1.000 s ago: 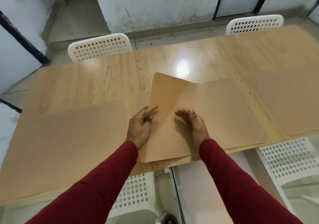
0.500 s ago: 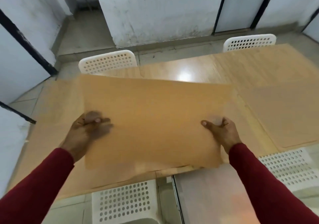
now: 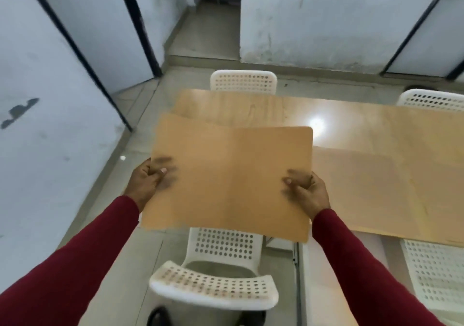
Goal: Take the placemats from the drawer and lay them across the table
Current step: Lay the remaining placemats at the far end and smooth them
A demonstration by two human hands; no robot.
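I hold a tan rectangular placemat [image 3: 231, 180] flat in the air over the left end of the wooden table [image 3: 351, 127]. My left hand [image 3: 147, 184] grips its left edge and my right hand [image 3: 307, 192] grips its right edge, thumbs on top. Behind its upper left edge another tan mat [image 3: 170, 118] peeks out. One more placemat [image 3: 361, 190] lies flat on the table to the right of my hands. The drawer is out of view.
A white perforated chair [image 3: 221, 270] stands right below the held mat, another [image 3: 437, 275] to its right. Two more white chairs [image 3: 243, 82] [image 3: 431, 100] stand at the table's far side. White walls with black frames close off the left and back.
I have lifted the placemat off the table with both hands and carried it left; the view has swung left, so the table's left end and the floor show now.
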